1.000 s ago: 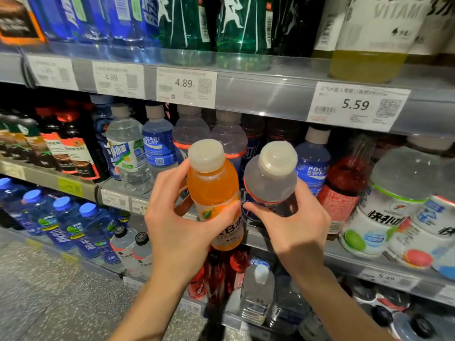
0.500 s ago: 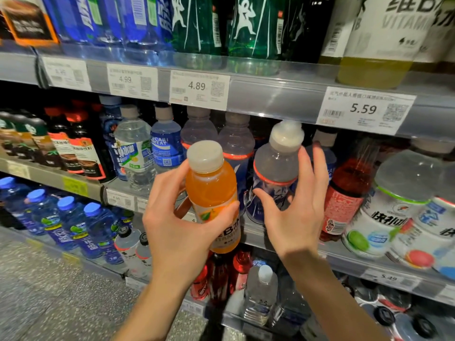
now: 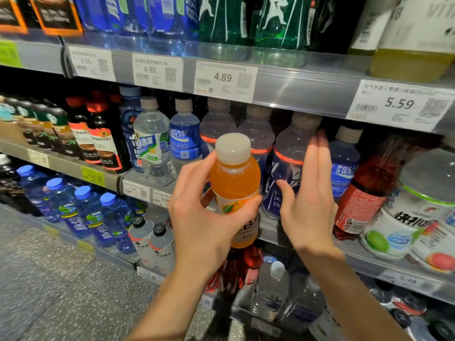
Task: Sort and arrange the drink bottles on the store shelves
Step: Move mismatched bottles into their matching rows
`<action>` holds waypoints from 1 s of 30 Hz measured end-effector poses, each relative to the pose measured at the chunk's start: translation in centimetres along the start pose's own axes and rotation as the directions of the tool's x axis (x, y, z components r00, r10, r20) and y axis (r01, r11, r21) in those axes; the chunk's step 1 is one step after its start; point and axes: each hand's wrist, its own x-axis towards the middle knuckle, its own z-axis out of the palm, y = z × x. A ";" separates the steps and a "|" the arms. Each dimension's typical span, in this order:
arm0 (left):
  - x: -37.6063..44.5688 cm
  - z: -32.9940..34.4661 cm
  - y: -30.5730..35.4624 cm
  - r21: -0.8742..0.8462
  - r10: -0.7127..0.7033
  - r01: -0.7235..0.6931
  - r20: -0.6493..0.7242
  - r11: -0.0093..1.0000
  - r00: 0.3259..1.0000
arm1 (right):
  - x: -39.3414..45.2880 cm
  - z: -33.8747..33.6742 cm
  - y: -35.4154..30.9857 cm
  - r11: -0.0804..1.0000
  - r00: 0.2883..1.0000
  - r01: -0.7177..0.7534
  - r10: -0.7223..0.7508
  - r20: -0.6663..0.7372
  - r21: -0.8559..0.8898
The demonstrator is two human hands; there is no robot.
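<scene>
1. Head camera view: my left hand (image 3: pixel 204 217) is wrapped tight around an orange drink bottle (image 3: pixel 236 185) with a white cap, in front of the middle shelf (image 3: pixel 364 259).
2. My right hand (image 3: pixel 307 193) is open, fingers straight, with the palm by a clear bottle with a blue label (image 3: pixel 286 168).
3. That bottle stands on the shelf beside a Pocari Sweat bottle (image 3: pixel 344 163).

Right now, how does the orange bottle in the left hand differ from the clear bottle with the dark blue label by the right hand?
The orange bottle is full of orange drink; the clear bottle holds a colourless one. The orange bottle is held off the shelf in the left hand; the clear bottle stands upright on the shelf, with the right hand open beside it. The orange bottle's label is pale, the clear bottle's dark blue. Both have whitish caps.
</scene>
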 end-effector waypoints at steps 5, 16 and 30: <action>-0.2 0.0 0.4 -0.019 -0.021 0.021 0.006 1.000 1.000 | -0.1 -0.3 0.1 0.999 0.999 0.025 -0.025 0.023 0.028; -0.5 0.6 1.1 0.030 0.036 -0.039 0.089 0.999 0.995 | -0.7 -3.3 -0.2 0.968 0.972 0.068 -0.120 0.204 0.243; -1.9 2.8 4.3 -0.059 -0.055 0.060 0.080 0.996 0.995 | -1.8 -9.0 0.0 0.703 0.832 -0.293 -0.146 0.535 0.648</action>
